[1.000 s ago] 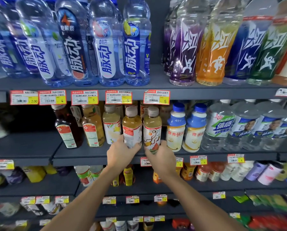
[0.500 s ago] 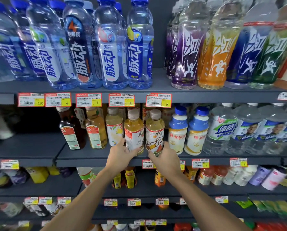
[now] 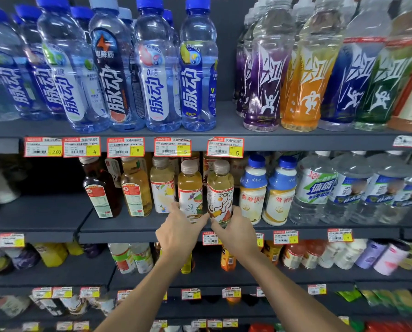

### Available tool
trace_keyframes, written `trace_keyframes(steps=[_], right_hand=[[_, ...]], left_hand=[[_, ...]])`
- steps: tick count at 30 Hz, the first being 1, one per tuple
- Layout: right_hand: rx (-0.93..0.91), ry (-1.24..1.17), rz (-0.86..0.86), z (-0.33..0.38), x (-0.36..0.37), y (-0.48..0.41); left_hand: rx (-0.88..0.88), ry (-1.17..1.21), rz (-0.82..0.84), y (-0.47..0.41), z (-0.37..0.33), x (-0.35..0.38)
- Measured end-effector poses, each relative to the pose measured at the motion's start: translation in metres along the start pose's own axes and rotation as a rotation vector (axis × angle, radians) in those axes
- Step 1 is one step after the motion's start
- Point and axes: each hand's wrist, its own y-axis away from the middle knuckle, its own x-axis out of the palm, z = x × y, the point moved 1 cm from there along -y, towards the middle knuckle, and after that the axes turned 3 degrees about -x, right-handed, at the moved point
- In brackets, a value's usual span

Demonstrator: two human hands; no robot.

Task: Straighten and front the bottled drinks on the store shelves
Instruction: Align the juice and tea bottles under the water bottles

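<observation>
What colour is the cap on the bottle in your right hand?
Beige: cap of the bottle in the right hand, head view.

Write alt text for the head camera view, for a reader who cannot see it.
At a store's middle shelf, the left hand grips the base of an amber drink bottle and the right hand grips a paler bottle beside it, both upright near the front edge. Blue-capped bottles and coloured sports drinks stand on the shelf above.

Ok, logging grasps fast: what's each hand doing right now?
Left hand: grips the amber drink bottle.
Right hand: grips the paler drink bottle.
</observation>
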Motion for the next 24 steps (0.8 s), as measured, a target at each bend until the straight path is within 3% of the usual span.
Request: trace_keyframes(steps=[5, 11, 19, 24], right_hand=[[-0.016, 0.009, 0.007, 0.0, 0.0, 0.0], [-0.055, 0.009, 0.045, -0.004, -0.002, -0.004], [0.026, -0.01, 0.043, 0.004, -0.001, -0.009], [0.025, -0.052, -0.02, 0.01, 0.009, -0.002]], left_hand=[[-0.016, 0.116, -0.025, -0.004, -0.003, 0.006], [0.187, 0.266, 0.235, -0.023, 0.022, -0.014], [0.15, 0.224, 0.104, -0.016, 0.025, -0.011], [0.17, 0.279, 0.18, -0.022, 0.029, -0.011]])
